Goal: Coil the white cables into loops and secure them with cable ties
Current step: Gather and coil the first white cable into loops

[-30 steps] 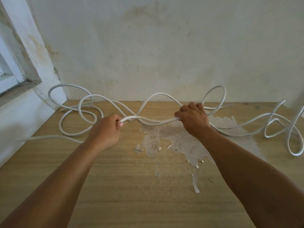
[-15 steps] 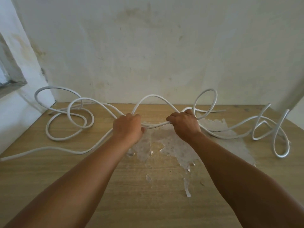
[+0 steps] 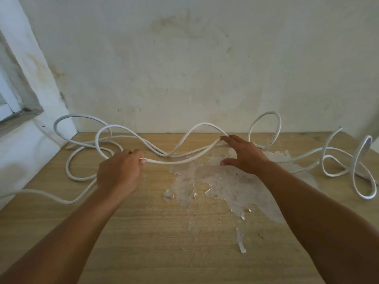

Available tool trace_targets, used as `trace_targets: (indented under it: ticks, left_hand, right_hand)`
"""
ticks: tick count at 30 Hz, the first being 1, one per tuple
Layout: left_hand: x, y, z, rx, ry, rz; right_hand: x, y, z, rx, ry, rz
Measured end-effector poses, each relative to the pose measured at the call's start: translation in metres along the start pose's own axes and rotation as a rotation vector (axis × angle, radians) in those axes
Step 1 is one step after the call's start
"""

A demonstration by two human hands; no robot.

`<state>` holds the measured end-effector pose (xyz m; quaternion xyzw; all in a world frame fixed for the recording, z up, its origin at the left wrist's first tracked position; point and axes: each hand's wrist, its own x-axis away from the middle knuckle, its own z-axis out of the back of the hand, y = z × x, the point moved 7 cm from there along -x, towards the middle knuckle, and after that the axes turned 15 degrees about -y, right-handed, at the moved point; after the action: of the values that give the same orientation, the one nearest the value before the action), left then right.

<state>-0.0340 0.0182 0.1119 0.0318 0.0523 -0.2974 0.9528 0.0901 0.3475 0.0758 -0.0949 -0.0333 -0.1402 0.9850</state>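
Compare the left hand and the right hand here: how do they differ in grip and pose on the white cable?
The left hand is curled, pinching the white cable; the right hand is spread open, fingertips only touching it. The left hand sits nearer the camera; the right hand reaches farther toward the wall. Both hover over the wooden table.

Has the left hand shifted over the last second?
Yes. The left hand, gripping the white cable, went right toward the peeled patch, then back left.

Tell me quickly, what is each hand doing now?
Left hand: closed, gripping the cable.
Right hand: open, fingers straight, fingertips touching the cable.
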Motion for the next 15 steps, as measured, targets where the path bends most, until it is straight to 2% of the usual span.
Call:
trace_targets:
  ticks: [2, 5, 12, 15]
  left_hand:
    - [0.005, 0.003, 0.005, 0.000, 0.013, -0.005]
    - [0.008, 0.007, 0.019, 0.017, 0.070, 0.007]
    - [0.016, 0.002, 0.047, 0.180, 0.173, 0.074]
    - [0.016, -0.003, 0.046, 0.208, 0.107, 0.097]
  right_hand:
    - [0.007, 0.001, 0.005, -0.149, 0.019, 0.018]
    - [0.012, -0.004, 0.019, -0.308, 0.143, 0.019]
    - [0.001, -0.022, 0.038, -0.413, 0.271, 0.033]
    - [0.003, -0.031, 0.040, -0.417, 0.319, 0.068]
